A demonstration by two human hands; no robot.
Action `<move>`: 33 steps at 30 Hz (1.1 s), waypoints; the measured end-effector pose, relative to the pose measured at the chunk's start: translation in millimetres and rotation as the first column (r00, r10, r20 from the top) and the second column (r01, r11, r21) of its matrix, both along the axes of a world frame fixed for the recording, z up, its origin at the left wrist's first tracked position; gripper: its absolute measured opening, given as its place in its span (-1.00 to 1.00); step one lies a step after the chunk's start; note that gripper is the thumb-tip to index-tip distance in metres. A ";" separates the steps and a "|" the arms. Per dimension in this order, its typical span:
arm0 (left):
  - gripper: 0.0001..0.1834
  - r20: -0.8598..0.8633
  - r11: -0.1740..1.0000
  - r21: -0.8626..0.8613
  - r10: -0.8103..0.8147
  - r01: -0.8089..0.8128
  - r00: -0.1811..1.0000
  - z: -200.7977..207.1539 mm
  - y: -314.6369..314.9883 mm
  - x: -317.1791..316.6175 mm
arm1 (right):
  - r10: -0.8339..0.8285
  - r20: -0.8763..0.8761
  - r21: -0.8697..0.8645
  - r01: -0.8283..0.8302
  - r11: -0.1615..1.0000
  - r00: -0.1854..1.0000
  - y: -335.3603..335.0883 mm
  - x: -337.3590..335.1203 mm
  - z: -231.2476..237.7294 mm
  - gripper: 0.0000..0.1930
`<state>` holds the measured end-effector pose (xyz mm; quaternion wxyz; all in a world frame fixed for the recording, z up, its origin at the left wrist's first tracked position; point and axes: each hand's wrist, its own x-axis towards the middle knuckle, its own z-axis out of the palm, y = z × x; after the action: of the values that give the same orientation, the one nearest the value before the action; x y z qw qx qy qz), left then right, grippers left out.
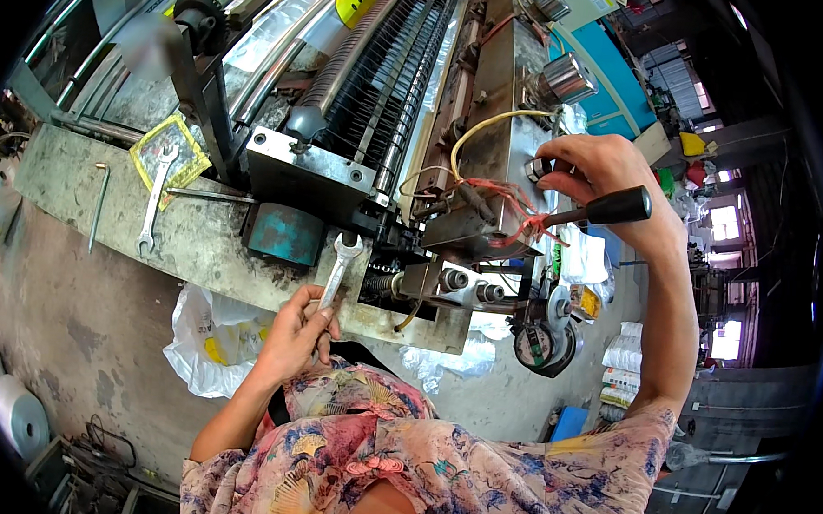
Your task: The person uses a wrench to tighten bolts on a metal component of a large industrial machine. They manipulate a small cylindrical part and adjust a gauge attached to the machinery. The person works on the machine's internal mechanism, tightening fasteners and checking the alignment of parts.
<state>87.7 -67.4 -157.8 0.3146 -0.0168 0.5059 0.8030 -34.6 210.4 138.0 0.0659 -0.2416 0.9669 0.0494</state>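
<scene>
My left hand is closed around the lower part of a silver open-end wrench, whose jaw points up at the machine's front edge. On the right, my right hand reaches up and pinches a small metal nut or knob on the side of the machine's steel beam. Just under that hand sticks out a lever with a black grip; red string is tied around its rod. A yellow hose curves over the beam beside the fingers.
A second wrench and a hex key lie on the machine's grey ledge, near a yellow-edged packet. Rows of thin spikes run along the machine's middle. A round gauge hangs low right. A white plastic bag sits below the ledge.
</scene>
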 end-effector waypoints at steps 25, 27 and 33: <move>-0.81 0.005 1.000 -0.027 0.016 -0.016 1.000 2.9 6.8 1.5 | -0.028 0.294 -0.016 0.034 0.999 0.955 30.7 11.4 7.1 -0.63; -0.78 0.005 1.000 -0.020 0.014 -0.014 1.000 1.6 8.4 1.3 | -0.116 0.190 -0.168 0.149 0.975 0.975 26.5 12.2 5.4 -0.64; -0.76 0.004 0.999 -0.036 -0.030 0.030 1.000 3.1 10.6 0.6 | -0.140 0.208 -0.320 0.202 0.926 0.968 22.3 22.5 -2.6 -0.56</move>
<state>88.3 -56.8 -154.7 0.3271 -0.0161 0.5201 0.7888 -12.1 232.7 135.4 0.1151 -0.1671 0.9683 -0.1456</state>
